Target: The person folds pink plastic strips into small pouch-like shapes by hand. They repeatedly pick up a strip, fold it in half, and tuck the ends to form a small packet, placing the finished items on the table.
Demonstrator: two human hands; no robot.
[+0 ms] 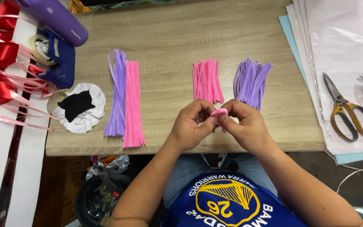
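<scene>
Pinching the pink pipe cleaner in both hands, left hand at 9 o'clock and right hand at 3 o'clock, I hold each grip closed on it above the bench near edge. Advice: bend tightly, fingertips close together.

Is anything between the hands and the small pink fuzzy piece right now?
Nothing visible: the left hand and right hand both pinch the small pink fuzzy piece directly above the wooden table.
</scene>
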